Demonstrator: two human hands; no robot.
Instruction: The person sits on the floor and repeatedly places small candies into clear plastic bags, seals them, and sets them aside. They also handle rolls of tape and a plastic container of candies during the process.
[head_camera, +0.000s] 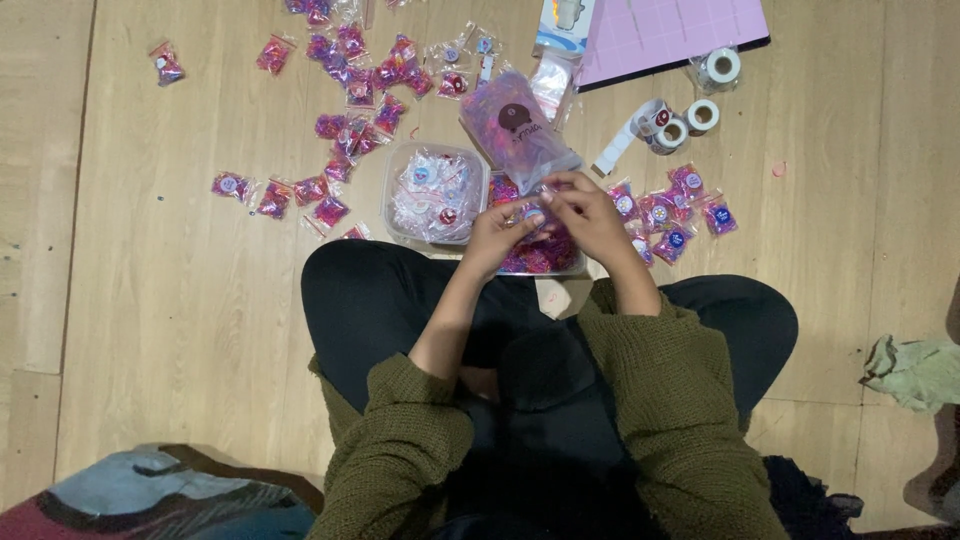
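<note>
While you sit cross-legged on the wooden floor (180, 300), your two hands meet just in front of your knees. Your left hand (497, 235) is curled, with its fingers pinched on a small clear packet (530, 214) that has pink and purple bits inside. Your right hand (585, 212) is bent over the same small packet from the other side, and its fingertips pinch the top edge. So both hands are nearly closed, and the packet sits between them.

Right under your hands is a clear tub (555, 258) full of pink and purple bits. Just beside it, on your left, is another clear tub (436, 194) with white packets that have round stickers on them. A big clear bag (518, 130) of tiny colourful bits leans just past your hands, touching the tubs.

Lots of filled pink packets (345, 100) lie spread on the floor farther out on your left. A smaller bunch of packets with round stickers (672, 212) lies near your right hand. Rolls of stickers (680, 122) and a pink mat (670, 30) lie farther off on that side. A crumpled green cloth (915, 372) lies well apart on your right.
</note>
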